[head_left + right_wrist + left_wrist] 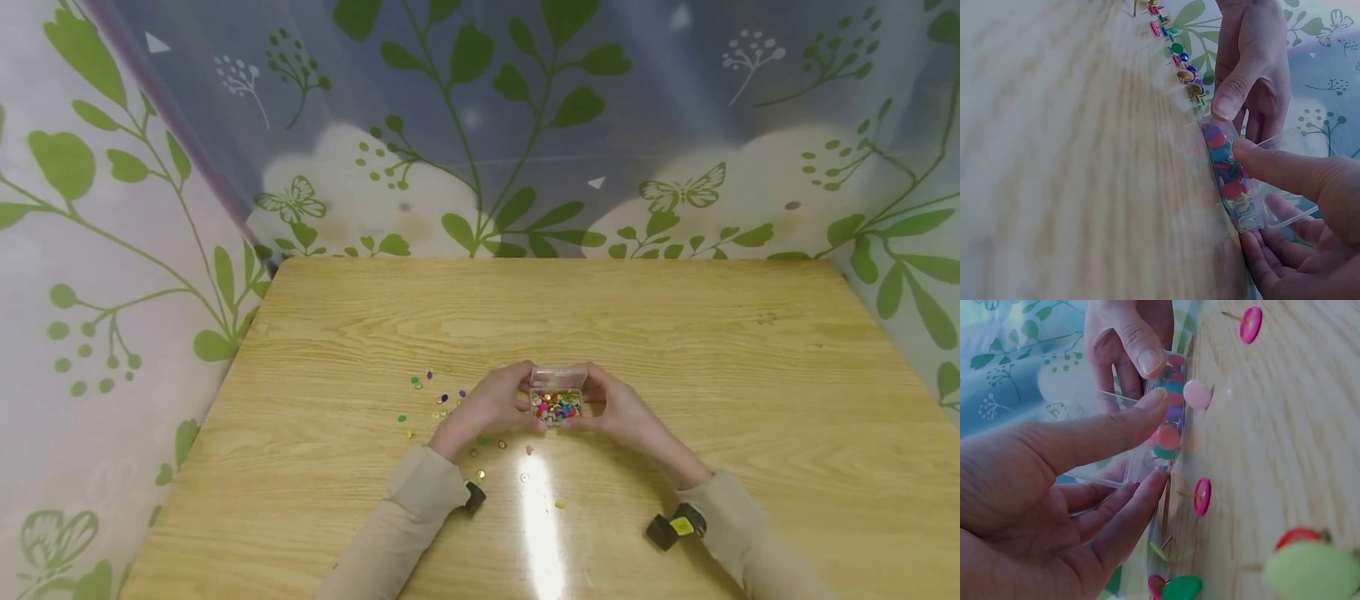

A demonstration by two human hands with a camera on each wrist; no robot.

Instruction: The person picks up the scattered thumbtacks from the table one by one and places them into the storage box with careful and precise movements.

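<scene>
A small clear plastic box [556, 409] filled with colourful thumbtacks stands on the table, its hinged lid [558, 378] raised at the back. My left hand [491, 402] grips the box's left end, thumb at the front and fingers around the side. On the opposite end my right hand [624, 414] holds it the same way. In the left wrist view, the left thumb lies close to the tacks at the box's front wall [1169, 425]. The right wrist view shows the right hand [1310, 206] with its thumb along the box front and its fingers behind.
Loose thumbtacks lie scattered on the wooden table [675, 333], mostly left of the box, such as a green tack [402, 418]. Several more lie in front, among them a yellow tack [560, 504]. A leaf-patterned curtain [480, 167] hangs behind the table's far edge.
</scene>
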